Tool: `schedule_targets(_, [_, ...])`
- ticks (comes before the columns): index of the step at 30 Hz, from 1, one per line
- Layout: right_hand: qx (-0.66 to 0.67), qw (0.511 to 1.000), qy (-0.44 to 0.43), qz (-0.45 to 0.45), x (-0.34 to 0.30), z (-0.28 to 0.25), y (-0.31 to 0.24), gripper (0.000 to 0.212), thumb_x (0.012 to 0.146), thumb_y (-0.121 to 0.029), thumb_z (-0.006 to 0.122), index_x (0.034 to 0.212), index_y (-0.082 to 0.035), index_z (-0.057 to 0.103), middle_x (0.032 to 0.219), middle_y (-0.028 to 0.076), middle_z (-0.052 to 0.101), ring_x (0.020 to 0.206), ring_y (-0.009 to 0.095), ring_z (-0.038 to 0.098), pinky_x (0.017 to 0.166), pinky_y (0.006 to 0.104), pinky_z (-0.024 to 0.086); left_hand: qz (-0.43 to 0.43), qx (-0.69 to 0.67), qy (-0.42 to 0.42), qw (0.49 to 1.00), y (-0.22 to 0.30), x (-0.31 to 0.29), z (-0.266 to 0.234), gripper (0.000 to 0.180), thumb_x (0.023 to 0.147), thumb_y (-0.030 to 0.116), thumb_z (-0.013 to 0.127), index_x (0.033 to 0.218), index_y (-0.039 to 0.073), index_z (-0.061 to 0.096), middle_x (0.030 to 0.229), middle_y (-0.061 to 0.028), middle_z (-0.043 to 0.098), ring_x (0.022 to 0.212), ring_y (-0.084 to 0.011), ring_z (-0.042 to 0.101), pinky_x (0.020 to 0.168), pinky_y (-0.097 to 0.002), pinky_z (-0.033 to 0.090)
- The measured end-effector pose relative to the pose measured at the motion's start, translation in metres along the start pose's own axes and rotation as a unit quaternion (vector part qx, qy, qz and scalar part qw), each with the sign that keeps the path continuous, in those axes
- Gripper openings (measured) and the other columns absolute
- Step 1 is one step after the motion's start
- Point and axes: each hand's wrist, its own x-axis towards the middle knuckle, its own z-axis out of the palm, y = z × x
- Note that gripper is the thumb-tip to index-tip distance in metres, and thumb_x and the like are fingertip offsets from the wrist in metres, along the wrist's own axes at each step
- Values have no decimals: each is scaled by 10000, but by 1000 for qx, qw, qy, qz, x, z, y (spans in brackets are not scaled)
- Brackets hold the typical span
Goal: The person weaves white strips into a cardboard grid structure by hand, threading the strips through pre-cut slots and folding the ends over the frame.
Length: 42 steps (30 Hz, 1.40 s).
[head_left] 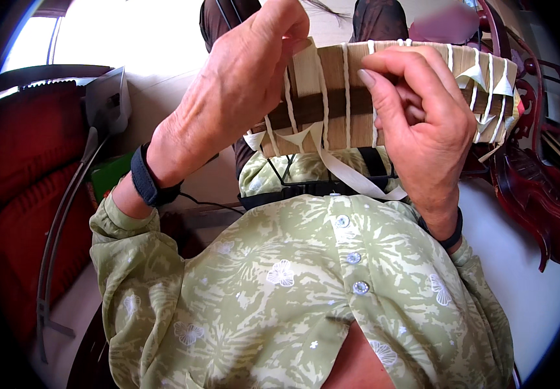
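Note:
A curved panel of light brown slats [334,74] lies across my lap, bound crosswise with several white cords [347,91]. A darker band runs lengthwise behind the cords. At the panel's left end, my left hand [228,91] is closed at the far edge, its fingertips gripping a pale flat strip [304,74]. My right hand [426,97] is over the middle of the panel, fingers curled and thumb near the forefinger; anything inside them is hidden. Below the panel a loose cream ribbon [351,176] droops toward my right wrist.
A dark wire frame [286,170] shows under the panel. Carved dark red wooden furniture [529,188] stands at the right. Red cushions [30,149] and a grey bent metal strip [66,214] are at the left. Folded cream ribbon ends stick out on the panel's right end.

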Motion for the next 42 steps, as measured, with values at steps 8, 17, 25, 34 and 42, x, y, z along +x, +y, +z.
schedule_targets(8, [4,1000,-6,7,-1,0,0,88,916,47,672,997,13,670,988,17,636,661,38,595,536,175,475,-54,-82,26,995,-6,2,5,86,968,-71,501,1022,-5,507,849,-74,499,739,-144,517,637,-269,458])
schedule_targets(17, [96,995,17,27,-6,-19,4,81,920,49,671,996,25,683,900,27,631,639,40,568,540,183,450,-157,-166,-171,959,9,25,-36,172,1035,66,533,1188,-6,564,995,-37,606,904,-85,582,739,-232,503])
schedule_targets(25, [142,987,18,78,3,-20,11,70,898,23,709,964,3,695,830,11,638,590,42,571,502,199,439,-159,-20,-401,902,3,78,-30,683,894,618,666,1074,-40,693,901,-119,681,853,-186,635,755,-339,502])
schedule_targets(34, [195,978,19,65,31,-34,29,132,946,26,661,1077,38,678,733,-7,610,567,24,533,480,155,384,-103,-134,-310,936,-17,106,-7,446,970,398,652,1103,-24,704,927,-38,709,895,-106,637,834,-271,492])
schedule_targets(42, [167,971,112,-128,82,-94,45,151,991,-41,594,1069,69,664,943,110,643,726,122,577,643,235,456,-249,-364,-115,890,-7,140,-38,306,1020,283,594,1152,19,674,1007,-20,705,873,-62,660,786,-236,528])
